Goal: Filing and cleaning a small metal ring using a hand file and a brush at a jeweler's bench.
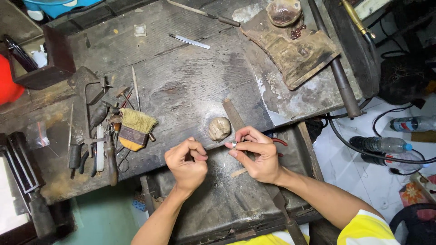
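Both hands hover over the worn workbench (190,86): right hand (256,154) pinches a small silver ring (234,144) at its fingertips, left hand (186,163) curls clenched, apparently around some tiny tool. Looks like mid-finishing; next needs steady, fine contact on the ring.

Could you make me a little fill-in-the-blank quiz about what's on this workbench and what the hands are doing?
1. The right hand pinches a small silver ____.
2. The left hand is closed into a loose ____.
3. The brush with straw-coloured bristles lies to the ____ of the left hand.
4. Plastic bottles lie on the ____ beside the workbench.

Missing words: ring; fist; left; floor
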